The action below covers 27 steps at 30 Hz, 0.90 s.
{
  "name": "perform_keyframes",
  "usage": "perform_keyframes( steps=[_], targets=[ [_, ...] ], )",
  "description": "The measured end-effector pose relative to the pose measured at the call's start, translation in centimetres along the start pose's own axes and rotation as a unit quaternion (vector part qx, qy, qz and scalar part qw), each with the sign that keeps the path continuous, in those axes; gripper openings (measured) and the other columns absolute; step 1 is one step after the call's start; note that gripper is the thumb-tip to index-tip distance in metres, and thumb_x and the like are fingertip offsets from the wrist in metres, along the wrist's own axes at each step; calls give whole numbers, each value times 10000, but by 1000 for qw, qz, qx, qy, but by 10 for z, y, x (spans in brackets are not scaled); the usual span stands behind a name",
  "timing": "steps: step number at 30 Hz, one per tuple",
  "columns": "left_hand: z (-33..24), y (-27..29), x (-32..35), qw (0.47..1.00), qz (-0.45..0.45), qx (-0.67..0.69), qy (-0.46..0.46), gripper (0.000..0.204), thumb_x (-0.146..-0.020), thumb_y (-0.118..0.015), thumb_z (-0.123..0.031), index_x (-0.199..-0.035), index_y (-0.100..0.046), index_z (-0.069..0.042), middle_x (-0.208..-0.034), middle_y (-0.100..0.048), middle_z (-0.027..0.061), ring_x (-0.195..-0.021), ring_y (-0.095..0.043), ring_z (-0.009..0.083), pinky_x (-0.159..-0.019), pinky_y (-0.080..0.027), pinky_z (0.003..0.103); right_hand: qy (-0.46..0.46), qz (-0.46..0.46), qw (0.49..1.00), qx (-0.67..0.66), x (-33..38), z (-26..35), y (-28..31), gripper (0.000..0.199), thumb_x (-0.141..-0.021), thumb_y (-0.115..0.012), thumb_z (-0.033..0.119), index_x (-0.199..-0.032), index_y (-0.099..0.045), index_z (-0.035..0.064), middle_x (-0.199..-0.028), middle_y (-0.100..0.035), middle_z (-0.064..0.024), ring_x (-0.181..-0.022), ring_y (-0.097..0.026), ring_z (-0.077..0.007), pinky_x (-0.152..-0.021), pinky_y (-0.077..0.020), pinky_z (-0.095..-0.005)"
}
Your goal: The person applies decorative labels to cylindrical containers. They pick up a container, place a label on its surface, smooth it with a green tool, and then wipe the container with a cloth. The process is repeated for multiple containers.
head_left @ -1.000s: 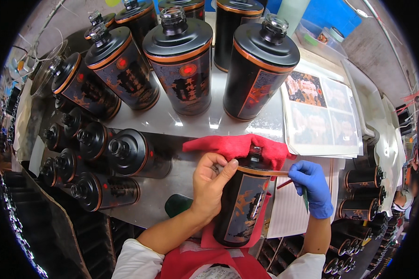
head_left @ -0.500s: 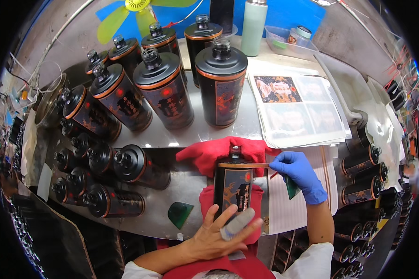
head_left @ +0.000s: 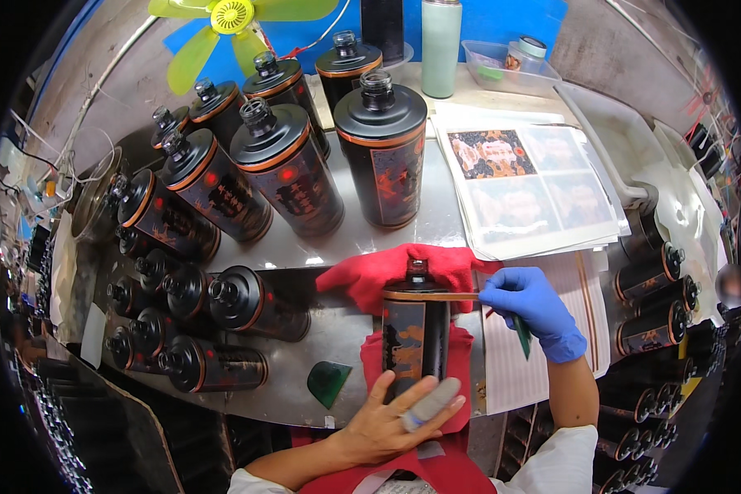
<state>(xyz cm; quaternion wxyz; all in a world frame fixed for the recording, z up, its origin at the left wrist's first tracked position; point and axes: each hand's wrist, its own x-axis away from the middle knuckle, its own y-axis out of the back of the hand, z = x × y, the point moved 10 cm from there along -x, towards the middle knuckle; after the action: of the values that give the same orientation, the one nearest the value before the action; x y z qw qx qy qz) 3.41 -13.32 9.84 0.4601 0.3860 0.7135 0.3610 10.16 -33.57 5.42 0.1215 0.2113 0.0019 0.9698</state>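
A black bottle (head_left: 403, 339) with an orange-patterned label lies on red cloth (head_left: 354, 277) in front of me, its clear neck pointing away. Against its lower end rests my left hand (head_left: 387, 424), bare, fingers stretched out and one wrapped in grey. A copper-coloured strip (head_left: 454, 295) runs across the bottle's shoulder and out to the right. Its end is pinched in my blue-gloved right hand (head_left: 533, 311), with a green scraper (head_left: 522, 336) hanging below those fingers. Another green scraper (head_left: 328, 384) lies on the metal table to the left.
Several matching bottles stand on the raised metal shelf (head_left: 296, 253); more lie at left and right. Printed sheets (head_left: 543, 222) and a striped sheet (head_left: 535, 370) are on the right. Behind are a yellow-green fan (head_left: 232, 16), a pale green flask (head_left: 441, 49) and a plastic box (head_left: 486, 70).
The bottle has turned about its length, so its label's front has rolled away and a patterned side faces up. My left fingers have shifted slightly; my right hand still holds the strip.
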Motion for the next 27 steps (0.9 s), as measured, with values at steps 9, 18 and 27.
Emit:
perform_keyframes(
  steps=[9,18,27],
  targets=[
    [0,-11,-3,992,17,-122,-19,337,-844,-500,-144,-1158,-613,-185,-1134,-617,-13,-1215,-462,183,-1079,-54,592,-21,-7,1000,-4,9,17,3,173,-768,-705,168,-806,-647,9,-663,-602,-24,-550,-523,-46,-479,-392,-182],
    [48,-12,61,962,-168,208,53,468,-747,-721,-311,-1151,-606,-106,-1254,-456,319,-1218,-415,432,-1009,-308,550,-11,38,999,5,-12,4,-31,163,-783,-705,147,-830,-652,0,-728,-626,-14,-655,-565,-59,-601,-459,-205],
    [15,-8,10,999,-15,-29,30,444,-829,-590,-327,-1252,-549,-200,-1259,-533,15,-1237,-404,357,-1058,-151,561,-19,55,998,10,-8,4,-28,162,-805,-678,152,-859,-661,1,-737,-630,-26,-647,-562,-57,-591,-461,-204]
  ],
)
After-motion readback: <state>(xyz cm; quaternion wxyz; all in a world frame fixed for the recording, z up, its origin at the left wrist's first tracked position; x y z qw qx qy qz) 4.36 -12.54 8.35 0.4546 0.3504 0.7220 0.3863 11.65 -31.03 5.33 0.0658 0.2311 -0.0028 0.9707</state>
